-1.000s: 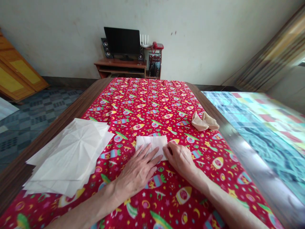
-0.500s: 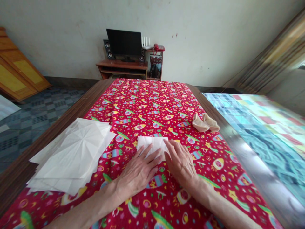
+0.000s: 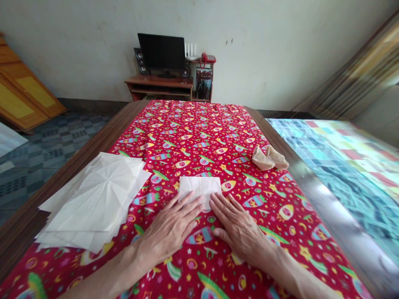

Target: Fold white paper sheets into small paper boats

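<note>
A folded white sheet of paper [image 3: 199,183] lies flat on the red patterned cloth [image 3: 199,145] in front of me, with creases showing across it. My left hand [image 3: 173,222] rests with its fingers stretched over the paper's left and near part. On the right near corner lie the fingertips of my right hand [image 3: 237,222], palm down and fingers extended. Neither hand grips anything. The paper's near edge is partly hidden under the fingers.
To the left sits a stack of creased white paper sheets [image 3: 93,199]. Two folded cream paper shapes [image 3: 269,158] stand near the table's right edge. Beyond the table are a monitor [image 3: 161,52] on a brown desk [image 3: 158,83] and a red telephone [image 3: 207,59]. A bed [image 3: 343,166] adjoins on the right.
My right hand has come down flatter, its fingertips shifting slightly left and nearer to me. My left hand has slid a little left and nearer, baring more of the paper's far part.
</note>
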### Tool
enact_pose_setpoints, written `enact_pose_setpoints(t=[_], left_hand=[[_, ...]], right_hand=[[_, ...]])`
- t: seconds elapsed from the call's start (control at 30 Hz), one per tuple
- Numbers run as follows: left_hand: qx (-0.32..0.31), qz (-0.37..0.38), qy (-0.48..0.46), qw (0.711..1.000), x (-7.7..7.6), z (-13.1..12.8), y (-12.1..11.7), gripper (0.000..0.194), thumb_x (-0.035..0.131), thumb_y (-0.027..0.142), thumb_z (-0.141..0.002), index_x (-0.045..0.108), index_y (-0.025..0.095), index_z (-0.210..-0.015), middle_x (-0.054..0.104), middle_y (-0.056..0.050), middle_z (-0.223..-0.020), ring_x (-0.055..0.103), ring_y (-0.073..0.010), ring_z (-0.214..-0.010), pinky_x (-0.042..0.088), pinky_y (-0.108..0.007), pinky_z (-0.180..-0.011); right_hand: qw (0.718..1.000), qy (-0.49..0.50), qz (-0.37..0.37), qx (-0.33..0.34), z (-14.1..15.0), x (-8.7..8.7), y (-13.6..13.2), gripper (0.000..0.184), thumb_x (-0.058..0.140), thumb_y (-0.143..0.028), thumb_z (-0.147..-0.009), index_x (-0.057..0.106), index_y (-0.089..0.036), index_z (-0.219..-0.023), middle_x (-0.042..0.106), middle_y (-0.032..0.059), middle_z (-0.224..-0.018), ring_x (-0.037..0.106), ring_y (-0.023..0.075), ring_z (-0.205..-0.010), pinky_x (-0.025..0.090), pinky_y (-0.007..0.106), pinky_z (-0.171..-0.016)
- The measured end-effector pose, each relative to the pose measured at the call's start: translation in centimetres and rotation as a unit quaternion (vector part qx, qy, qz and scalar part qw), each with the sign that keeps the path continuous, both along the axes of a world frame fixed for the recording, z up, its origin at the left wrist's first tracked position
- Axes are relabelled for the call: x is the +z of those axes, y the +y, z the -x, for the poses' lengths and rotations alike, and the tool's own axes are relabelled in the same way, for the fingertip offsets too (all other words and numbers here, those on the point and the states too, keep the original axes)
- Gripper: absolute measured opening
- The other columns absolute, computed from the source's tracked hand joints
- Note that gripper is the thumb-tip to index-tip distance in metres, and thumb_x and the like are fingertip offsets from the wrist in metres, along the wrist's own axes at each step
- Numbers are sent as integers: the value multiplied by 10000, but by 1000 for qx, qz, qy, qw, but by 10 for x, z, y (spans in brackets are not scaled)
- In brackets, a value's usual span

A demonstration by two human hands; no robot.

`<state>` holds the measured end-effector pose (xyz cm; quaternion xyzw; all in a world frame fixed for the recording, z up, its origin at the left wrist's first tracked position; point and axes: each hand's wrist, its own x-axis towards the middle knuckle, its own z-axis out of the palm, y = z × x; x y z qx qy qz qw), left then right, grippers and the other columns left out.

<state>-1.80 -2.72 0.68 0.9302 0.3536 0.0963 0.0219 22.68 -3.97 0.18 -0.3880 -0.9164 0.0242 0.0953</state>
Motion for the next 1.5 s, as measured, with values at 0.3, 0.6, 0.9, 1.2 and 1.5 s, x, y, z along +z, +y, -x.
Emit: enact_pose_setpoints(t=[0.3, 0.6, 0.9, 1.2, 1.5], left_hand=[[22, -20, 18, 999, -4, 25, -7, 476, 394, 239, -957, 331, 256, -1428, 389, 23, -1469, 346, -191, -1358, 291, -398, -1119], [34, -64, 21, 997, -3, 38, -15, 434, 421, 233, -946, 419, 243, -1380, 447, 9, -1433, 369, -205, -1344, 322, -417, -1101], [-37, -32, -43, 998, 1, -10, 9, 379, 383, 259, -969, 482, 168, -1323, 473, -59, -1414, 377, -195, -1340, 334, -388, -1107], [4, -30, -5, 1000, -5, -21, 39, 481, 335, 286, -971, 297, 178, -1439, 255, -76, -1531, 200, -218, -1420, 169, -463, -1157], [43, -40, 4, 998, -7, -20, 38, 515, 334, 334, -967, 296, 119, -1434, 260, -131, -1521, 199, -237, -1420, 204, -461, -1146]], right_hand=[[1000, 5, 16, -4, -11, 0, -6, 577, 419, -346, -962, 239, -151, -1474, 284, 92, -1502, 229, 253, -1398, 300, 496, -1123], [1000, -11, -21, -19, -15, 1, -12, 550, 408, -303, -963, 264, -130, -1464, 324, 91, -1482, 292, 241, -1375, 351, 464, -1103], [997, 9, -72, -21, -7, 4, -11, 424, 417, -250, -955, 476, -91, -1344, 484, 134, -1376, 432, 276, -1293, 407, 500, -1051], [993, 57, -92, -43, -7, 0, -11, 360, 408, -180, -944, 552, -111, -1266, 583, 110, -1284, 526, 251, -1213, 411, 504, -1044], [996, 49, -61, -49, 11, -3, 16, 619, 366, -425, -966, 285, -35, -1439, 260, 185, -1500, 169, 270, -1412, 334, 479, -1100]])
